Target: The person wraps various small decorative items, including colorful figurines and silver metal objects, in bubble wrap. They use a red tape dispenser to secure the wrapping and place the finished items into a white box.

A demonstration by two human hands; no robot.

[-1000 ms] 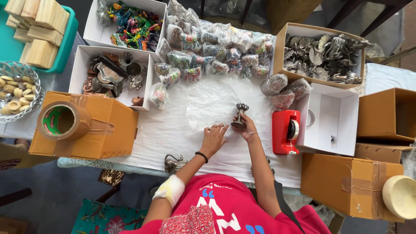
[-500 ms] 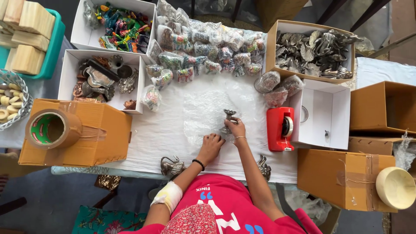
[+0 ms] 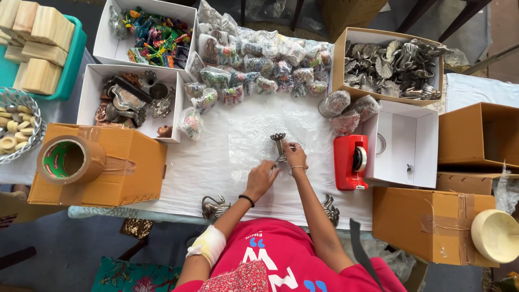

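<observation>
Two hands meet over clear wrap: right hand (image 3: 295, 156) fingers clamped on small metal stand (image 3: 279, 146), keeping it upright just beyond fingertips; left hand (image 3: 262, 177) fingers spread, pinning plastic sheet (image 3: 254, 135) flat.

Bright, even daylight, sharp view

You see soft, short shadows, mild glare on the clear plastic sheet (image 3: 270, 135), and slight wide-angle bending at the edges.

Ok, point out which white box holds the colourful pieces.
The far-left white box at the table's back edge; the nearer white box holds dark metal pieces, and the right one is nearly empty.
</observation>
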